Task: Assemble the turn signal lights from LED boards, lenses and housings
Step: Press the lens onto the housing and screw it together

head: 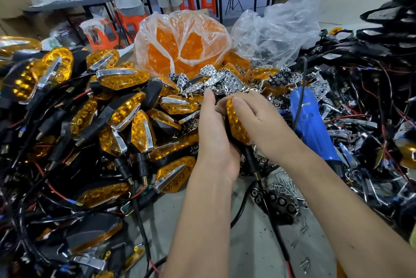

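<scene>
Both hands are wrapped around one turn signal light (237, 120), held up over the grey tabletop (247, 244). The left hand (217, 142) cups the black housing from behind, fingers curled round it, thumb pointing up past the top edge. The right hand (258, 118) presses down on the amber lens, thumb (242, 103) on the lens tip, other fingers folded over the far side. The light's black stem (252, 160) pokes out below both palms. Left of the fingers sits a big heap of finished lights (117, 106). Just beyond the fingertips there's a pile of chrome reflectors (216, 79) and a bag of amber lenses (182, 41). A blue electric screwdriver (313, 124) lies right of the right hand, loose screws (286, 185) below it.
</scene>
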A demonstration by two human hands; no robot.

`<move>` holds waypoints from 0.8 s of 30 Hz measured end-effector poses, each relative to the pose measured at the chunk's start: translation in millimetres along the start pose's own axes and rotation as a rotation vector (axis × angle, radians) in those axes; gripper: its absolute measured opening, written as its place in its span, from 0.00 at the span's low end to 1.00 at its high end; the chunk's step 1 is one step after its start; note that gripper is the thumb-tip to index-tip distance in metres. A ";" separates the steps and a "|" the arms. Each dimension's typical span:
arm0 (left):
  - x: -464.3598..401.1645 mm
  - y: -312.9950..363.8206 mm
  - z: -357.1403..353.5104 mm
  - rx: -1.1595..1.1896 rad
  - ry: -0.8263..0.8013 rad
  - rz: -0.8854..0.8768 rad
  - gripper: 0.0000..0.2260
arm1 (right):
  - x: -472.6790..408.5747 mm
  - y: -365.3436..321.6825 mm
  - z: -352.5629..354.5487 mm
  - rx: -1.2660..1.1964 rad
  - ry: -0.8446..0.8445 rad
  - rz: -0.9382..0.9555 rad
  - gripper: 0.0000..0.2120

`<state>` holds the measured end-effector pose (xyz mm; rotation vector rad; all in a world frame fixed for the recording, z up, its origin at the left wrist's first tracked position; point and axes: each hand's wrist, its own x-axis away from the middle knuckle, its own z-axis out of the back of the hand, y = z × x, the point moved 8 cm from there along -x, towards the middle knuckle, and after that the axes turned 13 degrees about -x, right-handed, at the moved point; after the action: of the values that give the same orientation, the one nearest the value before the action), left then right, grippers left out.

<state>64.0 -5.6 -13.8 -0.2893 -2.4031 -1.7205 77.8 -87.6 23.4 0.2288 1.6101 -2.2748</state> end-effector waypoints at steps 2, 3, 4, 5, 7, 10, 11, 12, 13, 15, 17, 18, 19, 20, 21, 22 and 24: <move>0.7 2.9 -1.2 -0.001 0.006 -0.032 0.32 | 1.2 -7.8 -0.4 -0.176 -0.018 0.037 0.20; 0.8 2.5 -1.0 -0.006 0.016 -0.039 0.30 | 2.7 -12.0 -0.5 -0.251 -0.028 0.046 0.23; -0.5 1.7 0.4 -0.011 0.038 -0.045 0.30 | 3.6 -12.6 -0.2 -0.309 -0.034 0.038 0.25; -1.7 1.2 2.3 -0.018 0.064 -0.056 0.28 | 3.5 -10.3 0.4 -0.333 -0.025 0.026 0.23; -4.8 1.3 5.8 -0.076 0.104 -0.085 0.24 | 3.5 -2.4 1.5 -0.319 0.016 -0.013 0.18; -9.8 -0.8 11.4 -0.286 0.075 -0.128 0.20 | 5.5 11.8 1.5 -0.413 0.090 -0.139 0.17; -9.8 -3.1 12.1 -0.352 0.032 -0.117 0.20 | 6.4 14.2 3.4 -0.485 0.120 -0.165 0.15; -9.1 -5.7 11.5 -0.384 -0.021 -0.098 0.21 | 6.2 16.4 6.4 -0.564 0.149 -0.182 0.13; -7.6 -7.5 10.0 -0.394 -0.072 -0.084 0.20 | 5.6 17.4 9.8 -0.659 0.176 -0.190 0.13; -6.2 -6.9 8.2 -0.418 -0.125 -0.107 0.18 | 3.1 16.5 15.2 -0.841 0.192 -0.176 0.12; -5.0 -1.1 6.4 -0.454 -0.136 -0.165 0.16 | 1.9 14.2 19.3 -0.938 0.188 -0.148 0.13; -4.1 1.6 4.7 -0.471 -0.149 -0.187 0.16 | 1.9 14.5 20.6 -0.962 0.188 -0.148 0.13; -2.8 3.7 3.4 -0.486 -0.161 -0.202 0.17 | 1.9 15.5 22.5 -0.977 0.186 -0.155 0.13; -1.4 5.8 2.9 -0.502 -0.163 -0.220 0.18 | 1.6 16.3 24.0 -0.981 0.179 -0.161 0.13; -0.5 8.4 3.8 -0.520 -0.149 -0.248 0.19 | 1.2 16.8 25.5 -0.984 0.168 -0.165 0.12; 0.5 11.7 5.2 -0.539 -0.118 -0.295 0.19 | 1.0 17.1 26.7 -0.989 0.158 -0.168 0.12; 4.4 21.4 4.4 -0.609 -0.047 -0.447 0.16 | 0.5 16.7 28.6 -1.012 0.141 -0.159 0.12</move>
<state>65.1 5.6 5.4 0.1567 -2.0083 -2.6508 85.3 -119.5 18.3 -0.0061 2.6731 -1.2796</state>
